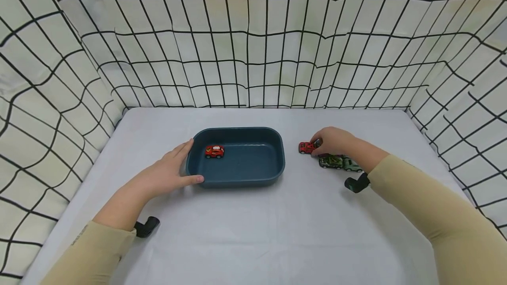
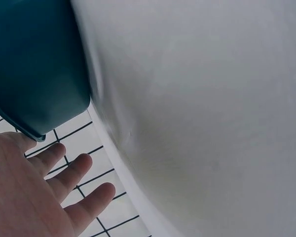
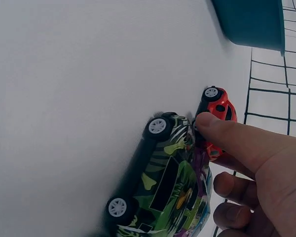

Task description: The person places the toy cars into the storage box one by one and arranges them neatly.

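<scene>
A dark teal tray (image 1: 236, 184) stands on the table, with a red toy car (image 1: 214, 151) inside near its left end. At that end my left hand (image 1: 166, 174) rests on the rim, thumb along the front edge and fingers spread and fairly straight. Right of the tray, my right hand (image 1: 334, 141) pinches another red toy car (image 1: 306, 147) between thumb and fingers; part of this car is hidden. Close beside it are a green patterned toy car (image 1: 330, 162) and a pale green one (image 1: 351, 165). In the right wrist view the patterned car (image 3: 158, 185) shows large, next to the pinched car.
A white cloth (image 1: 253, 232) covers the table. White walls with a black grid net (image 1: 266, 63) rise at the back and both sides. A black wrist fitting (image 1: 358, 183) juts from the right sleeve, another (image 1: 147, 227) from the left.
</scene>
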Demonstrator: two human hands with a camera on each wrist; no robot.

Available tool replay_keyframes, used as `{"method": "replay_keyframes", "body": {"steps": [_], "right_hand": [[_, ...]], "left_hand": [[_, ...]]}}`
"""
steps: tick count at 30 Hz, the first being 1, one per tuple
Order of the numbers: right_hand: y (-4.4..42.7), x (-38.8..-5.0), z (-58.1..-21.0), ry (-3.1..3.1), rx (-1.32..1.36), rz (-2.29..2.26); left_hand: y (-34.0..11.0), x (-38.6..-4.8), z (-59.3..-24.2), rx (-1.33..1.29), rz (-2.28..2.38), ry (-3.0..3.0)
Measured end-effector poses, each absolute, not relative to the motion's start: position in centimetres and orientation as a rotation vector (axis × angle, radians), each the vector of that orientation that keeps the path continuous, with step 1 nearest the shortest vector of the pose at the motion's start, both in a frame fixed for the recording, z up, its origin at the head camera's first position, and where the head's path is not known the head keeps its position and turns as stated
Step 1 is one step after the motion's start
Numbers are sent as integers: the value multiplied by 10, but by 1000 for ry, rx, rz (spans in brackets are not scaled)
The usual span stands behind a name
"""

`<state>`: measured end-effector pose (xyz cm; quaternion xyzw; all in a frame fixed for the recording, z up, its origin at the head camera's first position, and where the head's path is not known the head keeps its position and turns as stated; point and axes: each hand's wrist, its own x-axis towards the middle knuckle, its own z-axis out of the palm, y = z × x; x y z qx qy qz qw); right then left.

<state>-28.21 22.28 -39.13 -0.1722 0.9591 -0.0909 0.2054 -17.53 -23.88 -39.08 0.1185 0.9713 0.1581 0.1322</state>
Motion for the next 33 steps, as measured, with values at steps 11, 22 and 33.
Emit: {"method": "replay_keyframes", "body": {"steps": [11, 22, 33], "right_hand": [[225, -280, -396, 2755, -515, -236], [230, -278, -381, 2755, -537, -479], [228, -276, -361, 2743, -551, -552]], "left_hand": [[-240, -179, -389, 354, 452, 2815], [-239, -178, -389, 363, 452, 2817], [-238, -177, -389, 356, 471, 2816]]}}
